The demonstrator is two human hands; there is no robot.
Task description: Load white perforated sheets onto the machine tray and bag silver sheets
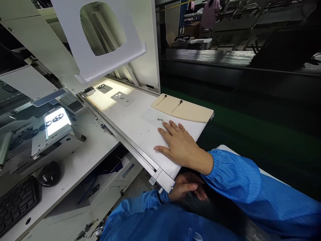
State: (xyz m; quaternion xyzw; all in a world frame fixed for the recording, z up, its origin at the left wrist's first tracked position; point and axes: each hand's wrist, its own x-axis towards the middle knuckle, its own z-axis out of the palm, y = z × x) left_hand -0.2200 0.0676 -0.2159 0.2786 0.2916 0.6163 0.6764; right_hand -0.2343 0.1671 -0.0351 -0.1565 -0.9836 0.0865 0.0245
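Observation:
My right hand (179, 142) lies palm down on the white conveyor belt (130, 124) near its end, fingers spread. Just beyond the fingertips is a thin, nearly clear sheet (152, 116) with a small dark print; whether the fingers touch it I cannot tell. Below the belt's end hangs my left hand (188, 187), loosely open, with nothing visible in it. Farther up the belt lie two grey, phone-back-shaped sheets: one with cutouts and a small mark (122, 99), the other with a round dark camera pattern (104, 88) in the lit area.
A cream guide plate (183, 107) with two screws borders the belt's far side. Above hangs a white machine cover (110, 60) with an opening. To the left are a lit screen (58, 122), a black mouse (49, 174) and a keyboard (18, 202). A person (210, 15) is in the background.

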